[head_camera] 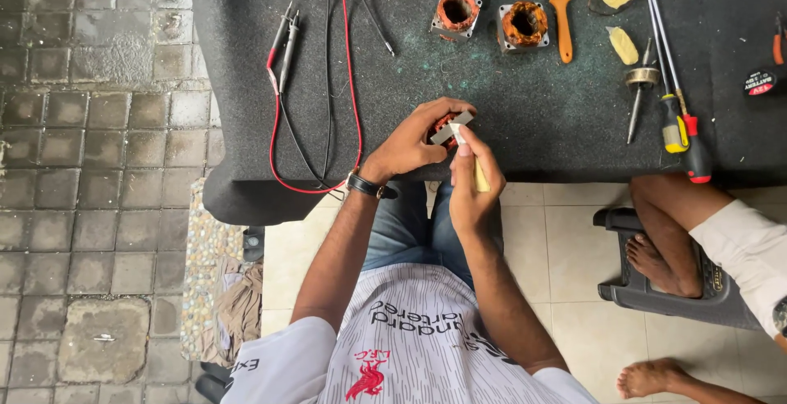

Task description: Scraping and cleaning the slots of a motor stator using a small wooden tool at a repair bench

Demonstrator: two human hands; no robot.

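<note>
Hands (443,154) grip copper-wound stator (447,125).

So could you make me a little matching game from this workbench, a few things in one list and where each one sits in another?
Things:
1. small motor core
2. paintbrush
3. test leads
4. screwdrivers

Places:
A. far side of the mat, next to two copper-wound cores
B. right part of the mat, handles near its front edge
C. held in the left hand, with the right hand working at it
D. left part of the mat, red and black

Pairs: 1-C, 2-A, 3-D, 4-B
</note>
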